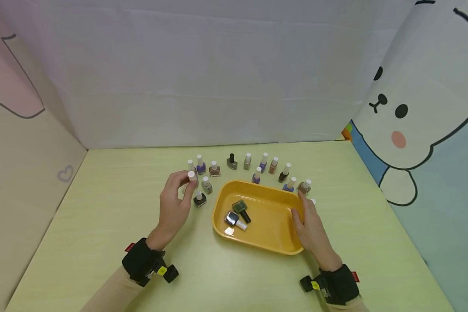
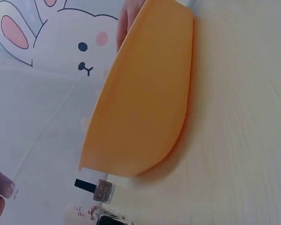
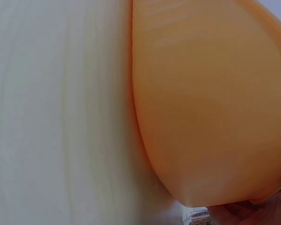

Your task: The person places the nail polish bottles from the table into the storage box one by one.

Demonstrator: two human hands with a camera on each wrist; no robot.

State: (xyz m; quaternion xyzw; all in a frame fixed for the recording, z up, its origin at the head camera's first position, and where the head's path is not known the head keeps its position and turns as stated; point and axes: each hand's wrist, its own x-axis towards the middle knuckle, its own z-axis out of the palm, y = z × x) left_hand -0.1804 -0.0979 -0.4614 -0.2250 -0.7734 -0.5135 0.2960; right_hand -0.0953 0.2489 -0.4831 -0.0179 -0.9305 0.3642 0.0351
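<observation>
My left hand (image 1: 175,202) pinches a nail polish bottle (image 1: 192,176) by thumb and fingers, its white cap uppermost. In the left wrist view that bottle (image 2: 2,183) shows at the left edge, held above the table. My right hand (image 1: 313,229) grips the right rim of a yellow tray (image 1: 274,247), thumb inside, fingers over the outer edge. Inside the tray lie two nail polish bottles: a dark green one (image 1: 239,206) with a black cap, and a dark one (image 1: 232,218) with a white cap. The tray's outer wall (image 3: 206,103) fills much of the right wrist view.
Several nail polish bottles stand behind the tray, among them a purple one (image 1: 201,167), a black-capped one (image 1: 232,162) and a brown one (image 1: 273,166). A black bottle (image 1: 199,199) is left of the tray. A bottle (image 1: 304,186) stands right by my right fingertips.
</observation>
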